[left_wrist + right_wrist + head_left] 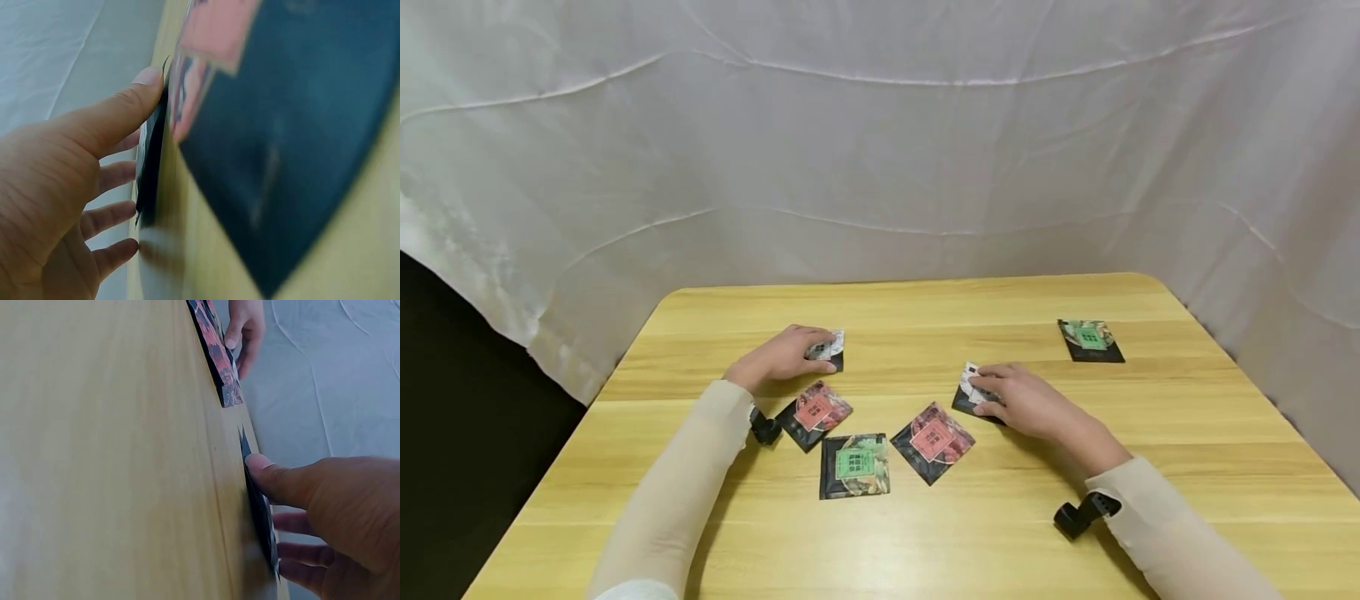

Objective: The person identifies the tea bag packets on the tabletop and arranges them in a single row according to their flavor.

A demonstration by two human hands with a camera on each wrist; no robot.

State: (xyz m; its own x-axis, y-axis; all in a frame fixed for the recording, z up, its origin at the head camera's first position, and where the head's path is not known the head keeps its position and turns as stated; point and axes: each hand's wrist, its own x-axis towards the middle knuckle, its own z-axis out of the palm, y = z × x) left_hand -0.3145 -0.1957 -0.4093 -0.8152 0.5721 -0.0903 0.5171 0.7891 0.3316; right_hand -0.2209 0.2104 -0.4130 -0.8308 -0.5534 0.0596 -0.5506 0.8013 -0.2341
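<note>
Flat square sachets with dark bands and printed labels lie about on a wooden table. My left hand [786, 354] grips a black-and-white sachet [837, 354] near the table's far left, thumb at its near edge and fingers over the top. To the right, my right hand [1026, 400] holds another black-and-white sachet [966, 392] between thumb and fingers, as the thumb [262, 472] on its edge shows in the right wrist view. A red-labelled sachet [815, 414] lies just below my left hand, and a second red-labelled sachet [933, 442] is left of my right wrist.
A green-labelled sachet [855, 467] lies between the red ones, towards the front. Another green-labelled sachet [1092, 340] is at the far right of the table [962, 542]. A pale curtain [880, 158] hangs behind the far edge. Both wrists wear black straps.
</note>
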